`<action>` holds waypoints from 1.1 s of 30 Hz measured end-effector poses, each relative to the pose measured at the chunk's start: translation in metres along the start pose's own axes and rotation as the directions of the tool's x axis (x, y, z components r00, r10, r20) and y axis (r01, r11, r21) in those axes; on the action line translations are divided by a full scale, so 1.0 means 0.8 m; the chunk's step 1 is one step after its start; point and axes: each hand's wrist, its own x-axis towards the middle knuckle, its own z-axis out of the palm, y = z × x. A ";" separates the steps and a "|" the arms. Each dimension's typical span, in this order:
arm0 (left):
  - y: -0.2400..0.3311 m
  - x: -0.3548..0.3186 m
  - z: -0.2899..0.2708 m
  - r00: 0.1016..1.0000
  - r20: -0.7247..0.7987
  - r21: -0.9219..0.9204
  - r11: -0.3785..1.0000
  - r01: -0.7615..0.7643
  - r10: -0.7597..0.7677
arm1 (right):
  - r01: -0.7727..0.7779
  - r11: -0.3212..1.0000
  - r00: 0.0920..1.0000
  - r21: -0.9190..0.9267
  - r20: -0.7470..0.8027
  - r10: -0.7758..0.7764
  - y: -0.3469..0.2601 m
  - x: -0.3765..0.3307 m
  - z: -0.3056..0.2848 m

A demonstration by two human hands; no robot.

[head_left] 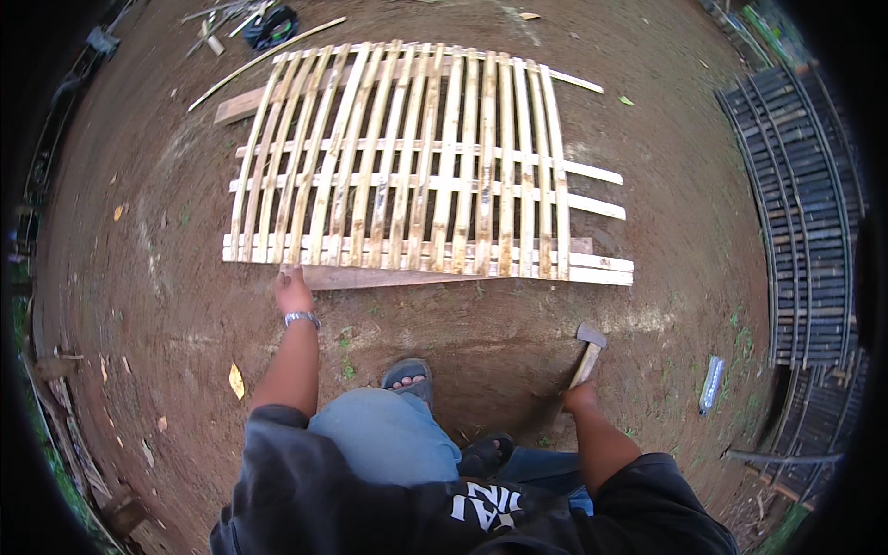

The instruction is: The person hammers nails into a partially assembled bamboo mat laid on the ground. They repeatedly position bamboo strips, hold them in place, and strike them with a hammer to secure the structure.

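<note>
A panel of pale bamboo slats (416,166) nailed across several cross battens lies flat on the bare earth in front of me. My left hand (292,289), with a metal watch on the wrist, rests on the near left edge of the panel where a wooden plank (388,277) sticks out beneath it. My right hand (581,399) grips the wooden handle of a hammer (586,352), whose metal head points up and away from me, held low to the right of my knees and apart from the panel.
A dark bamboo slat panel (805,213) lies at the right. A plastic bottle (710,383) lies on the ground near it. Loose sticks and a dark bundle (270,26) sit at the far left. My sandalled foot (408,376) is planted between my arms.
</note>
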 end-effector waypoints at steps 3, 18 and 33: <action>-0.007 0.094 -0.037 0.995 -0.070 0.303 0.952 -0.048 0.072 | 0.059 0.992 0.987 -0.112 -0.140 -0.075 -0.020 0.027 0.024; 0.074 0.073 0.000 0.934 0.052 -0.289 0.890 0.354 -0.354 | -0.090 0.235 0.953 0.968 0.153 -0.262 -0.269 0.001 -0.048; 0.058 0.117 -0.049 0.979 -0.103 0.140 0.972 0.189 -0.175 | -0.132 0.108 0.955 0.985 0.156 -0.251 -0.329 0.019 -0.047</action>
